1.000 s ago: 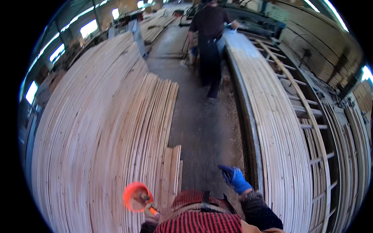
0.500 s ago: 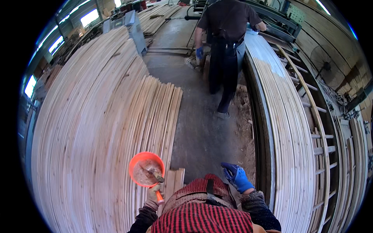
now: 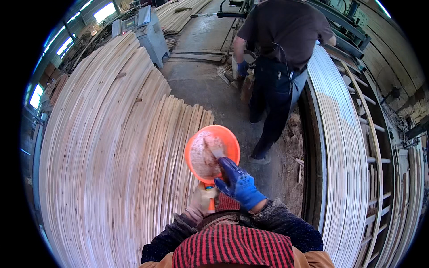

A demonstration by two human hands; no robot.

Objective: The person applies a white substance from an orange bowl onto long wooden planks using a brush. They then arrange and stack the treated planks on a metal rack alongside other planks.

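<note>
My left hand (image 3: 203,199), in a pale glove, is wrapped round the handle of an orange plastic dipper (image 3: 234,149). A pale pinkish, wet-looking paste (image 3: 202,156) fills much of the dipper's bowl. In it stands a flat brush (image 3: 217,151), its lower end sunk in the paste and somewhat blurred. Over the near right rim, my right hand (image 3: 239,183), in a blue glove with a darker coated palm, is closed on the brush's handle, which the fingers mostly hide.
Long planks (image 3: 103,147) lie in a broad stack at left. More strips (image 3: 342,165) lie on a long bed at right, wet-looking at the far end. A co-worker (image 3: 281,67) stands ahead in the aisle, near a bucket (image 3: 243,60). A grey machine (image 3: 152,38) stands far left.
The dipper has moved right and up, in front of my body. My right hand has come left from beside me and taken hold of the brush. The co-worker has shifted right and leans over.
</note>
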